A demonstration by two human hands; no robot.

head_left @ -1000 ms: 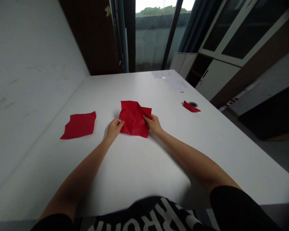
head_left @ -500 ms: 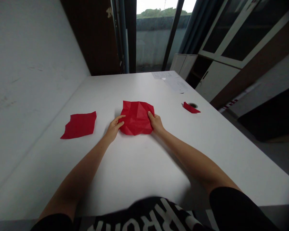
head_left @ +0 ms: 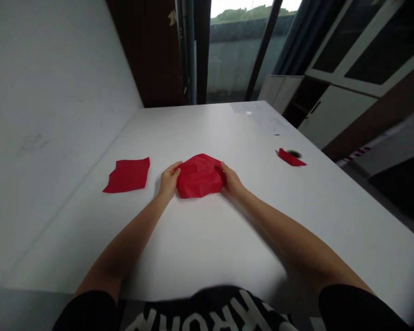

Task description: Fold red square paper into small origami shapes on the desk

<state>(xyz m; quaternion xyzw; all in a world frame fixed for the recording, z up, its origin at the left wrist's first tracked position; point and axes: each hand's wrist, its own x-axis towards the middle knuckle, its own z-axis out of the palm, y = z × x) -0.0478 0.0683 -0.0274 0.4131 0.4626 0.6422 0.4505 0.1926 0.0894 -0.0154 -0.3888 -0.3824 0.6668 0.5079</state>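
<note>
The left hand point(head_left: 168, 180) and right hand point(head_left: 232, 180) reach forward, pinching the red paper point(head_left: 200, 176). Its long way goes sideways.

Dim, cool daylight enters through the far window point(head_left: 238, 64), where the sky point(head_left: 239, 6) is overexposed nearly to white. The white tabletop point(head_left: 207, 239) carries a soft sheen; a diffuse shadow lies along the right forearm point(head_left: 296, 239). Faint shading marks creases in the red paper point(head_left: 202, 174). Wide-angle distortion slants the cabinet point(head_left: 334, 112); the right margin is dark and blurred, and the printed sheets point(head_left: 246, 107) are illegible.
</note>
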